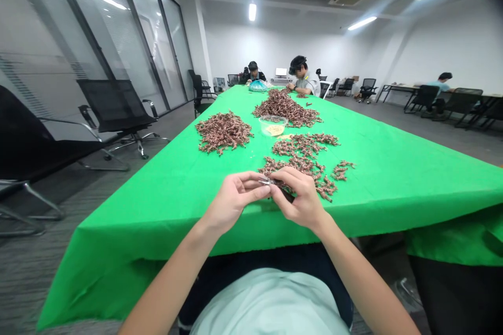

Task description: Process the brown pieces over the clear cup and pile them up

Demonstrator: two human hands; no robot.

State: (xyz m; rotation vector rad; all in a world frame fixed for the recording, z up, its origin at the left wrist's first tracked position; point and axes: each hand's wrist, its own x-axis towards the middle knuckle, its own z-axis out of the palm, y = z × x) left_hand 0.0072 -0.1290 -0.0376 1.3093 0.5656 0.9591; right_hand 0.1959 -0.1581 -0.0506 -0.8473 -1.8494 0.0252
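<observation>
My left hand (232,199) and my right hand (297,196) meet over the near edge of the green table (165,188). Both pinch one small brownish metal piece (269,182) between thumbs and fingertips. Just beyond my right hand lies a loose pile of similar brown pieces (304,159). A second heap (223,131) lies to the left and a larger one (286,107) farther back. A clear plastic bowl (273,125) with pale yellowish contents stands between the heaps.
Two people sit at the far end of the table beside a blue bag (258,86). Another person sits at a desk at the far right. Black office chairs (113,112) stand along the glass wall on the left.
</observation>
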